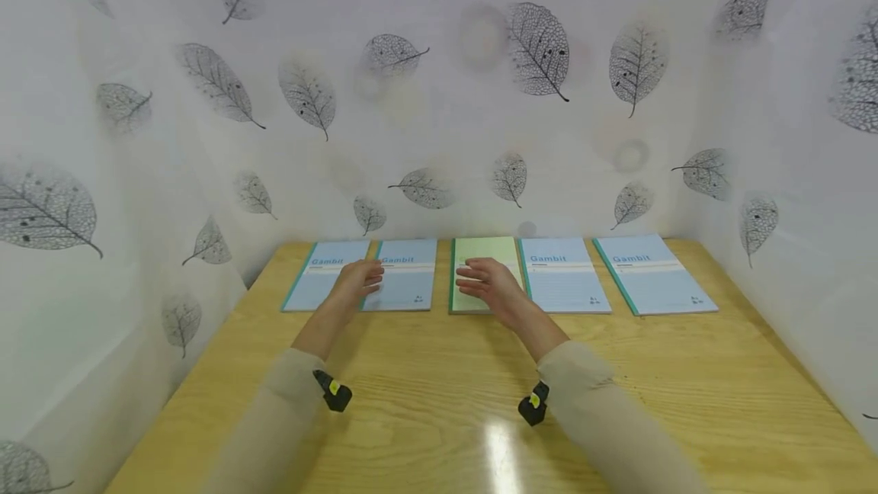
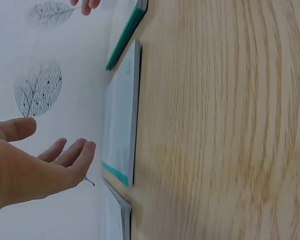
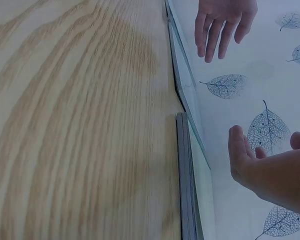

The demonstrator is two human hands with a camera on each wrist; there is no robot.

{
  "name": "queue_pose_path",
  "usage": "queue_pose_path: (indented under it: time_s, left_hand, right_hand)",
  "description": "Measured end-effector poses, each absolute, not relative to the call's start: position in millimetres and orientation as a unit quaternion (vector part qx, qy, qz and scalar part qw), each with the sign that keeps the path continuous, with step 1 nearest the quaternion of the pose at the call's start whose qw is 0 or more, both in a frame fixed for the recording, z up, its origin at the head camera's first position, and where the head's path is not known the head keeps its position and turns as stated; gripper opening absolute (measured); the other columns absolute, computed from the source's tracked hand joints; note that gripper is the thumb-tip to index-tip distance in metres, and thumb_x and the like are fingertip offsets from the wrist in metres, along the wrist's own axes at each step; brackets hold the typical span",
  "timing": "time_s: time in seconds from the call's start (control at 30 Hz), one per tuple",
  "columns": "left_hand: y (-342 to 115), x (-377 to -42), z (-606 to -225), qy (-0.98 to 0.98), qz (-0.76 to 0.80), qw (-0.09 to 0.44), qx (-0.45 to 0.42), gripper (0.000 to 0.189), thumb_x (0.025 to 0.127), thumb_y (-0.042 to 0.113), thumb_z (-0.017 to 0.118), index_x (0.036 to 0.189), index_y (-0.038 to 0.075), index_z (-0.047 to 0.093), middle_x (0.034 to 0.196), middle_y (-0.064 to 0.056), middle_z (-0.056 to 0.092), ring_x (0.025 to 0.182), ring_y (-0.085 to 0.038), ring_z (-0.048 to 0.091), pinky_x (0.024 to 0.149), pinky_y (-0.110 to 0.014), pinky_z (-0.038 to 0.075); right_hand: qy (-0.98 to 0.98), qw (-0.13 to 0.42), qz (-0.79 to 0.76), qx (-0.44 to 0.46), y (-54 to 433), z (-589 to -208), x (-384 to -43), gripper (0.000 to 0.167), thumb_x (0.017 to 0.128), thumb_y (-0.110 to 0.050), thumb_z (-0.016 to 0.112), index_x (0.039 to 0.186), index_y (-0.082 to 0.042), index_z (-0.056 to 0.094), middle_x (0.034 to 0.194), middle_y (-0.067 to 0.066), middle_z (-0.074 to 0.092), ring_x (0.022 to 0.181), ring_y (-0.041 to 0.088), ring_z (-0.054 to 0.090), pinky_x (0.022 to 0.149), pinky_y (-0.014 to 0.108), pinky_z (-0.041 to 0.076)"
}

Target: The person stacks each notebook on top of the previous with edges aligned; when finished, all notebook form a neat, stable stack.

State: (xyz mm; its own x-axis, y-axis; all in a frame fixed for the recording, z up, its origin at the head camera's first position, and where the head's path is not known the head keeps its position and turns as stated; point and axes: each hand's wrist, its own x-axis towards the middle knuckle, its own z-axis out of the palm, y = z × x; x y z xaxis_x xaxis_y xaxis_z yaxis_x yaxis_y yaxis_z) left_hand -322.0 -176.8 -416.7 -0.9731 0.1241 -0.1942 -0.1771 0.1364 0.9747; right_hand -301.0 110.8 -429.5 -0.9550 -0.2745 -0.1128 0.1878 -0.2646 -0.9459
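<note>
Five-wide is the row of notebooks at the back of the wooden table, several of them blue and one green. My left hand (image 1: 355,283) hovers above the two left blue notebooks (image 1: 405,280), fingers relaxed and holding nothing; in the left wrist view the palm and fingers (image 2: 75,162) show apart from the covers. Over the green notebook (image 1: 473,250) hangs my right hand (image 1: 492,288), also empty, its fingers loosely spread. To its right lie a blue notebook (image 1: 562,277) and, at the far right, another blue notebook (image 1: 655,277).
The wooden table (image 1: 439,387) stretches toward me in front of the notebooks. A white curtain (image 1: 439,128) with leaf prints encloses the back and both sides. Each sleeve cuff carries a small black device (image 1: 334,392).
</note>
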Motion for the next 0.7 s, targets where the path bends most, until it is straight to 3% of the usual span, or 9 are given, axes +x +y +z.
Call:
queue_pose_path:
  time_s: [0.3,0.43,0.7]
  left_hand:
    - [-198.1,-331.8,-423.1,0.745,0.652,0.116,-0.074,0.060,0.109,0.021,0.043,0.156,-0.012,0.026,0.163,-0.030,0.030,0.152,-0.043,0.030,0.128,-0.046,0.026]
    - [-203.3,-334.7,-424.0,0.758,0.635,0.122,-0.090,0.060,0.110,0.021,0.039,0.158,-0.012,0.023,0.164,-0.031,0.028,0.153,-0.043,0.029,0.128,-0.047,0.026]
    - [-201.9,-341.1,-425.0,0.748,0.640,0.136,-0.114,0.062,0.109,0.020,0.040,0.159,-0.011,0.020,0.164,-0.033,0.026,0.153,-0.044,0.028,0.127,-0.046,0.028]
  right_hand:
    - [0.578,0.170,-0.797,-0.041,77.6,-437.7,-307.0,0.059,0.111,-0.018,0.036,0.158,0.011,0.017,0.160,0.037,0.028,0.149,0.049,0.032,0.124,0.051,0.032]
    - [0.577,0.180,-0.795,-0.050,65.6,-441.7,-306.7,0.056,0.112,-0.018,0.033,0.157,0.011,0.018,0.163,0.036,0.023,0.152,0.048,0.025,0.127,0.051,0.025]
    - [0.582,0.212,-0.784,-0.043,48.1,-446.0,-307.1,0.069,0.105,-0.026,0.042,0.162,0.003,0.016,0.170,0.029,0.004,0.158,0.047,0.003,0.130,0.056,0.003]
